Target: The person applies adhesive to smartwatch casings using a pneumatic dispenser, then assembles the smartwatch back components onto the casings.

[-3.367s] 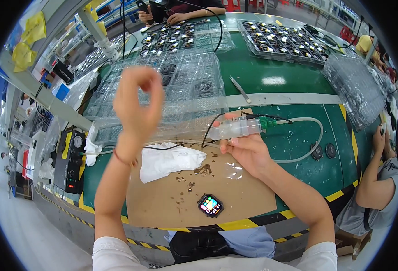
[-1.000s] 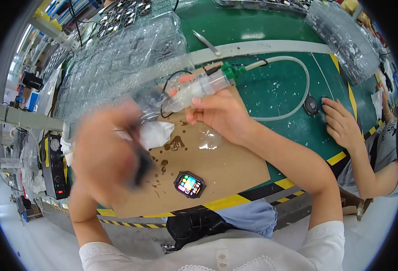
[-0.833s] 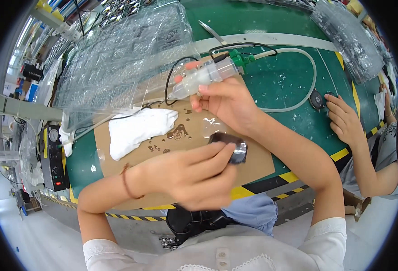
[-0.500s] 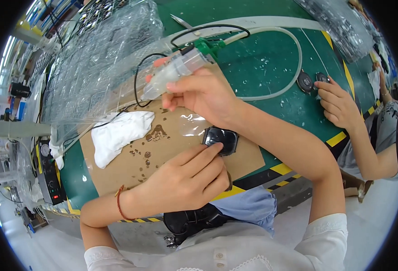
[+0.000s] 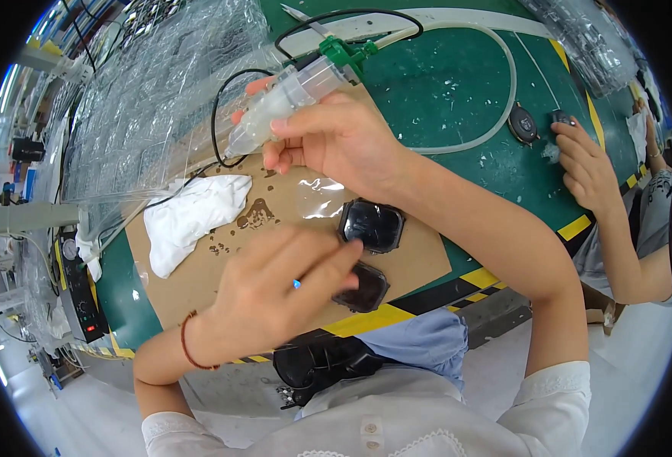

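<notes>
My right hand (image 5: pixel 336 141) is wrapped round a clear dispensing syringe (image 5: pixel 275 110) with milky contents and a green cap (image 5: pixel 344 57). The syringe tilts, its tip low and to the left above brown cardboard (image 5: pixel 267 259). Blurred by motion, my left hand (image 5: pixel 275 278) has its index finger and thumb apart, close to two dark casing pieces. The farther piece (image 5: pixel 372 226) is a glossy black rounded rectangle; the nearer piece (image 5: pixel 366 288) is partly covered by my fingers. A small bright blue glint shows on my left hand; what makes it, I cannot make out.
A white cloth (image 5: pixel 195 217) lies left of brown spots on the cardboard. Clear plastic trays (image 5: pixel 168 99) are stacked at the far left, and a black control box (image 5: pixel 81 289) stands at the left edge. At right, another person's hand (image 5: pixel 586 167) holds a dark piece beside an oval fob (image 5: pixel 523 124).
My left hand has drawn back leftward from the black casing, uncovering the nearer piece. The syringe in my right hand has shifted slightly up and left in view.
</notes>
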Demonstrator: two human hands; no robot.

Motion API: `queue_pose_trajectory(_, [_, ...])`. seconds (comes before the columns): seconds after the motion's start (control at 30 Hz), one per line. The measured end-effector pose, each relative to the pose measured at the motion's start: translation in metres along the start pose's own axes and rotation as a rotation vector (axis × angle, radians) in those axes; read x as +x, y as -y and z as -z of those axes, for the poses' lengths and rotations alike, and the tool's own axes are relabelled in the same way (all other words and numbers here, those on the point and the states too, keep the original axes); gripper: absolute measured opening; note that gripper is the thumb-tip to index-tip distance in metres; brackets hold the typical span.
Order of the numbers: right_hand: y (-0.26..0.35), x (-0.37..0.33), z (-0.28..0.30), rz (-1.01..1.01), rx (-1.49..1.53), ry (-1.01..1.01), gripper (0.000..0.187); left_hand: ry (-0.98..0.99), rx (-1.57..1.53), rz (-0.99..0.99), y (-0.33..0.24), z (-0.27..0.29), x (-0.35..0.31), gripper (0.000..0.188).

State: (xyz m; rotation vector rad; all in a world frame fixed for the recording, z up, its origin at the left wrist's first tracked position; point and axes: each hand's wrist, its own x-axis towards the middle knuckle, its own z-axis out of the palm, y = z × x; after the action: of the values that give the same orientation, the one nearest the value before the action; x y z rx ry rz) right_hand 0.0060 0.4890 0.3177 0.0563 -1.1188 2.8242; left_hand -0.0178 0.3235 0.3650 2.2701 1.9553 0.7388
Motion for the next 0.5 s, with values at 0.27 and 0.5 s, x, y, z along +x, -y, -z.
queue_pose_trajectory(0.27, [0.006,0.000,0.000,-0.007,-0.032,-0.001,0.041,0.095,-0.025,0.134,0.017,-0.005,0.038,0.026])
queue_pose_trajectory(0.5, [0.005,0.002,-0.002,-0.011,-0.027,-0.022,0.038,0.046,-0.067,0.170,0.015,-0.008,0.038,0.019])
